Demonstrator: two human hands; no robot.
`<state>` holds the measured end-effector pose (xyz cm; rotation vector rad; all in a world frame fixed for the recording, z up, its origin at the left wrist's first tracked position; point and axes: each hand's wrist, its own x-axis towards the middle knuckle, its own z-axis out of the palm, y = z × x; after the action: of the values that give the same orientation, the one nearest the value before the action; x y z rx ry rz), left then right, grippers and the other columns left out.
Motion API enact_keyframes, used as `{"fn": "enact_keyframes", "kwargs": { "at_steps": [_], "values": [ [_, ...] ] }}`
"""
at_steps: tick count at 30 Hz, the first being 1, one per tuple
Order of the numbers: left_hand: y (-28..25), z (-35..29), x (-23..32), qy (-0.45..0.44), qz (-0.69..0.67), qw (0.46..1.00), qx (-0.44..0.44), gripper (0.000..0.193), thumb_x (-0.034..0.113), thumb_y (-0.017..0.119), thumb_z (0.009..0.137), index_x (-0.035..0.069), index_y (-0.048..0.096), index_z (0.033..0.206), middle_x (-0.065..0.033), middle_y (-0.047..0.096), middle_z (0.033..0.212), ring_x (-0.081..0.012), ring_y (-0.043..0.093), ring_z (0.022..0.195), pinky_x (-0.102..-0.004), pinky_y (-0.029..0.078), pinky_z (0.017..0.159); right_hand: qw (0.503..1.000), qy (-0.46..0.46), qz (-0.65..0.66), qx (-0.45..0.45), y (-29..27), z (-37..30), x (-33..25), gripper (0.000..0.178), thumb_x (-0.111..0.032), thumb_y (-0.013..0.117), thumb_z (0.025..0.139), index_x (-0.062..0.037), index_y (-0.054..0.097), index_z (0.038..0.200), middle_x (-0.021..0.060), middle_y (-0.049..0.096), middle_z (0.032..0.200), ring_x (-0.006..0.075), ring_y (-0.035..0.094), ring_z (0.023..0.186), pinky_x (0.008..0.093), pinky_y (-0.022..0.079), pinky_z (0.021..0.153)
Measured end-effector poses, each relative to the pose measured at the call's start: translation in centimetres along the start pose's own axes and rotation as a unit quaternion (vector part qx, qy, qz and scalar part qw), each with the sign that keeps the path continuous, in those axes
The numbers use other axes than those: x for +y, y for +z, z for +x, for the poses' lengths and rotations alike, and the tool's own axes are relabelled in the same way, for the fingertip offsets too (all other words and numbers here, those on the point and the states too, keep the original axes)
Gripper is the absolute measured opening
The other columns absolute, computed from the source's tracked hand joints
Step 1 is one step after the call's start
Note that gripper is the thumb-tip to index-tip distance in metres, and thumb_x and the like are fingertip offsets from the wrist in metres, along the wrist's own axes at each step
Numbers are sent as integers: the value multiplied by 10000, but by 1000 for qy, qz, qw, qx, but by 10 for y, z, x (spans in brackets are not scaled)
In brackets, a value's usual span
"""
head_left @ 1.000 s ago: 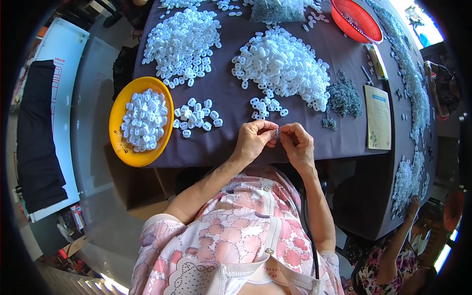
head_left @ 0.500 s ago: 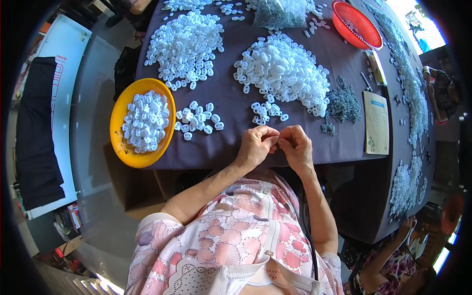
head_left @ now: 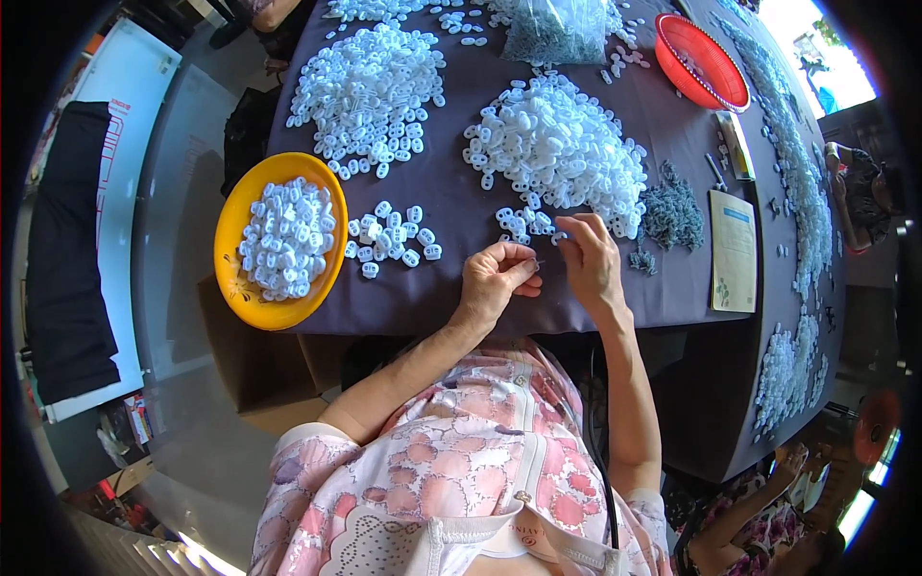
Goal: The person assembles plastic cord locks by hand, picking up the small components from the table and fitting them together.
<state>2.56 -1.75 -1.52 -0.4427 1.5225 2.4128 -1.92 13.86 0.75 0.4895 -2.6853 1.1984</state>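
Pinched tight, my left hand (head_left: 492,280) keeps its grip on something tiny and thin between thumb and finger; it is too small for me to tell what it is. My right hand (head_left: 588,257) sits just beside it, fingers curled together, and its fingertips touch a small white piece (head_left: 560,236) at the edge of the big white pile (head_left: 562,154). Both hands are over the near edge of the purple worktop (head_left: 461,288). To my left is a little bunch of white pieces (head_left: 392,240), and next to that a yellow bowl (head_left: 245,293) full of more. A grey clump (head_left: 670,206) lies to my right, by a yellow booklet (head_left: 735,252). Far off is a red basket (head_left: 701,62).
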Motion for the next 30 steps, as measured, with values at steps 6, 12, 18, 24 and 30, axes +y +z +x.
{"fn": "enact_keyframes", "kwargs": {
  "at_steps": [6,12,18,24,30],
  "values": [
    [-2,0,1,-18,-35,999,-7,94,30,618,853,-7,615,940,-71,640,810,-163,657,689,-290,578,618,996,3,-76,-37,0,-1,7,181,-20,632,760,-60,637,936,112,574,870,314,588,774,375,474,657],
    [0,0,0,-16,-34,999,1,75,29,621,851,1,619,921,-72,644,814,-163,658,693,-294,579,625,879,264,396,14,8,-26,6,125,-48,693,801,-25,644,914,36,655,779,143,642,658,265,509,549],
    [4,1,-2,-2,-4,1000,8,72,34,623,855,-1,623,917,-72,651,809,-152,656,687,-277,576,628,819,275,499,63,18,-39,-4,153,15,647,832,4,649,985,52,670,859,104,647,732,221,543,647],
    [5,1,-4,26,24,999,-3,65,12,599,864,-12,625,919,-81,660,815,-149,658,697,-266,574,629,850,245,463,58,21,-42,-6,161,20,645,833,11,652,993,42,669,854,78,630,743,200,524,645],
    [6,0,-4,31,42,999,-16,78,37,617,866,-14,639,922,-76,665,808,-139,658,687,-244,566,610,870,223,438,42,22,-44,-5,166,29,642,830,13,652,995,28,669,848,63,621,737,188,512,652]
  ]
}}
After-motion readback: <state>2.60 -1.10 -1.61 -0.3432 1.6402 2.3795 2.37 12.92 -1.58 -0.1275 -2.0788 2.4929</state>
